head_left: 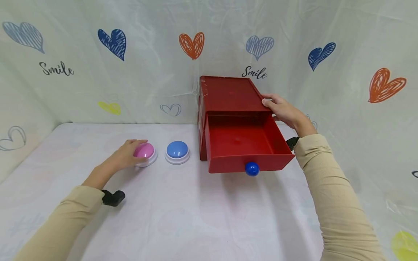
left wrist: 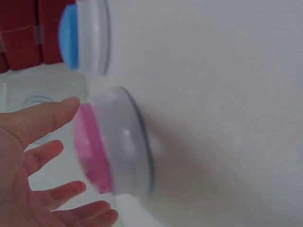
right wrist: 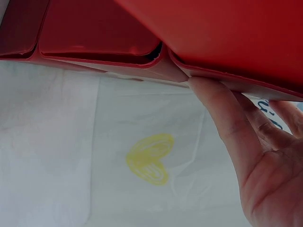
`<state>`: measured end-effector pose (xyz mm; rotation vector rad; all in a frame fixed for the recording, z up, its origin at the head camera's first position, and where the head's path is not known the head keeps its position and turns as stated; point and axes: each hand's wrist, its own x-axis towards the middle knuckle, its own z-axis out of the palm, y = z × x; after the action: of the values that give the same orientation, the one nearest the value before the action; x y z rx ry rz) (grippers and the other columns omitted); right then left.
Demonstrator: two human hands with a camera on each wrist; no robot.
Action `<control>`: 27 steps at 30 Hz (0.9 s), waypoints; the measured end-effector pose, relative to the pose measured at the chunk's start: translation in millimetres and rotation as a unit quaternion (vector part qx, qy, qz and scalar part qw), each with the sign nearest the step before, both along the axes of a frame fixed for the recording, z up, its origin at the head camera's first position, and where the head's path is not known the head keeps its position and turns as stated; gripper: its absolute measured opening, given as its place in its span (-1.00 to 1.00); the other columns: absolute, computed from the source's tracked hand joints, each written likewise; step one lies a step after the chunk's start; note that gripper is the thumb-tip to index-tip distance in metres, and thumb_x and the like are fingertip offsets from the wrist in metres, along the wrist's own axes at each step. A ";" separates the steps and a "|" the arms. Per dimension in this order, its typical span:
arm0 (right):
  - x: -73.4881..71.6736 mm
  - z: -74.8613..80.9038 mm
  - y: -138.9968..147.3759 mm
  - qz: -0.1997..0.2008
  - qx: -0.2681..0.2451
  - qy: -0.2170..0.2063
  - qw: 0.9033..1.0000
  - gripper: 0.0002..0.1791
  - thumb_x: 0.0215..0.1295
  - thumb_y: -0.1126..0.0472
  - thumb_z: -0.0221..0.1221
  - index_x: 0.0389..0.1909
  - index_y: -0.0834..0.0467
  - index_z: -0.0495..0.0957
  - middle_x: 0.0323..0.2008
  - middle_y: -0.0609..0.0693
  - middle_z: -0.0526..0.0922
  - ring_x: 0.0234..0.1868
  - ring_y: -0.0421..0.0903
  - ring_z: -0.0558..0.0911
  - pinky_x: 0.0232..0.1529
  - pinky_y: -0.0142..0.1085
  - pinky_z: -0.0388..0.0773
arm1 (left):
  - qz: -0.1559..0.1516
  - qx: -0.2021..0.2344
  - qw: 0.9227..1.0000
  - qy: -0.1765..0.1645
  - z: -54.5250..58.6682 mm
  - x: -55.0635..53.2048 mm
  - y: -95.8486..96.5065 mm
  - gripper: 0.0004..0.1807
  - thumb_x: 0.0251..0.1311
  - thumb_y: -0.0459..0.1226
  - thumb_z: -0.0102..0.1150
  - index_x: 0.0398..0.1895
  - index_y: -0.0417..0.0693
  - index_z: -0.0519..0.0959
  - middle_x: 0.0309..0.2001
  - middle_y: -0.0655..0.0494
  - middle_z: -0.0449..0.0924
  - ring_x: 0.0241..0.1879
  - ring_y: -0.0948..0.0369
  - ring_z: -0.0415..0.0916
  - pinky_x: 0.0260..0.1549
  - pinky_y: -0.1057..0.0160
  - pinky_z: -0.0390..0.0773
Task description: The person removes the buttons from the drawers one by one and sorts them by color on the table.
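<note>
My left hand (head_left: pixel 125 156) is over a pink push button (head_left: pixel 144 150) with a white base. In the left wrist view its fingers spread loosely around the pink dome (left wrist: pixel 90 146), and the thumb tip is close to the dome's edge. Beside it stands a blue push button (head_left: pixel 177 149), also on a white base. A red drawer cabinet (head_left: pixel 230 95) has its top drawer (head_left: pixel 243 139) pulled out, with a blue ball knob (head_left: pixel 251 169) on the front. My right hand (head_left: pixel 284 110) rests against the cabinet's upper right edge, its fingers fairly straight; some fingertips are hidden.
Lower drawers (right wrist: pixel 99 33) of the cabinet show in the right wrist view. Everything stands on a white covered table (head_left: pixel 169 210). Close behind hangs a pale curtain (head_left: pixel 147 72) printed with hearts and words.
</note>
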<state>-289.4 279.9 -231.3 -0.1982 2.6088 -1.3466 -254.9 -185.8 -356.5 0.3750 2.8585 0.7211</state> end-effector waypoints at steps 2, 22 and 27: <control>-0.2 0.2 0.3 0.001 -0.002 0.000 1.000 -0.34 0.45 -0.07 -0.22 0.46 0.05 -0.13 0.32 0.24 0.20 0.26 0.19 0.28 0.25 0.15 0.25 | -0.009 0.007 1.000 0.021 7.8 2.9 1.6 -0.28 0.16 -0.21 0.16 0.36 -0.22 0.13 0.26 -0.52 0.02 0.20 -0.38 0.11 0.07 -0.38 0.23; -0.5 -0.1 0.8 0.001 -0.010 -0.001 1.000 -0.36 0.45 -0.06 -0.22 0.45 0.05 -0.12 0.31 0.24 0.20 0.25 0.19 0.29 0.26 0.15 0.23 | -0.112 0.229 0.924 0.285 76.8 89.5 102.2 -0.64 0.11 -0.39 0.22 0.02 -0.06 0.53 -0.37 0.16 0.63 -0.38 0.33 0.57 -0.29 0.38 0.60; -0.2 0.4 0.4 0.004 -0.014 0.002 1.000 -0.36 0.46 -0.04 -0.22 0.45 0.06 -0.12 0.31 0.26 0.20 0.24 0.19 0.29 0.26 0.15 0.22 | -0.175 0.248 0.911 0.278 79.6 110.4 129.1 -0.61 0.11 -0.36 0.23 0.06 -0.03 0.51 -0.33 0.19 0.64 -0.35 0.39 0.57 -0.28 0.40 0.60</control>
<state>-289.6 280.3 -230.9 -0.2155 2.5918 -1.3814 -144.5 -56.7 -276.9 1.3177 2.8987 1.4512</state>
